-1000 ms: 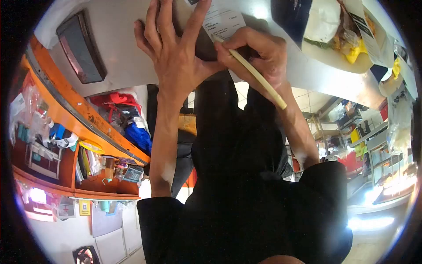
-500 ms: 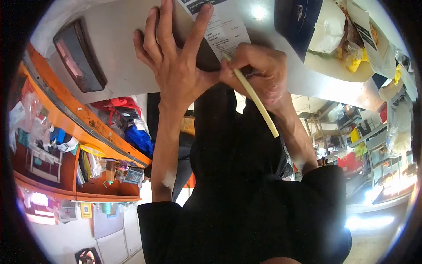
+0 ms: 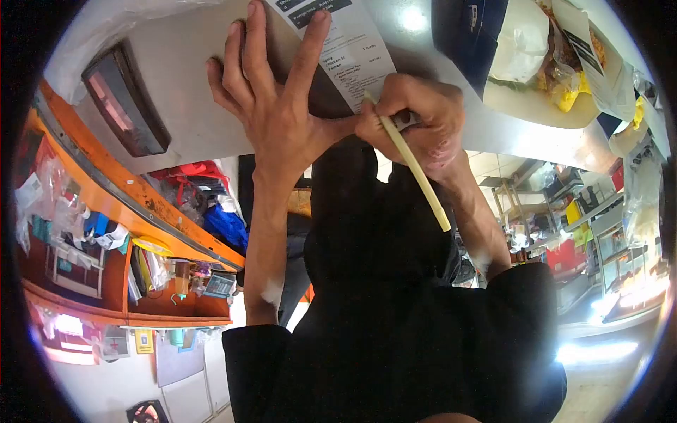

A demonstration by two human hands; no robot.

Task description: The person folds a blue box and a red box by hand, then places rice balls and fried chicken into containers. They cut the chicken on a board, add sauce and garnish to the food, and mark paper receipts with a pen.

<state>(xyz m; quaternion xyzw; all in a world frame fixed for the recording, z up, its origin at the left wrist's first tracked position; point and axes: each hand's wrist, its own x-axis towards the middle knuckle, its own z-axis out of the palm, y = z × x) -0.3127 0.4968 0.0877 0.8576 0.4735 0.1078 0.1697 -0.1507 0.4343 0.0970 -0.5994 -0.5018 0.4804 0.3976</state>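
A long white printed paper slip (image 3: 360, 60), like a receipt, lies on the grey table. My left hand (image 3: 285, 120) rests flat with fingers spread, its index fingertip on the slip's upper part and its thumb reaching toward my right hand. Closed around a pale yellow pen (image 3: 416, 169), my right hand (image 3: 427, 116) sits at the slip's lower end. The pen's tip is at the printed text, and its long end slants down toward my black shirt. My right hand covers part of the slip's bottom.
A dark-framed device with a glossy screen (image 3: 127, 102) lies to the left on the table (image 3: 190, 130). At the right, a dark blue and tan paper container (image 3: 486, 99) holds plastic-wrapped packets. An orange shelf unit (image 3: 176, 321) with assorted items stands at lower left.
The pen and my right hand have moved slightly down in view. My left hand's fingers appear a little further left, and more of the slip's upper print shows.
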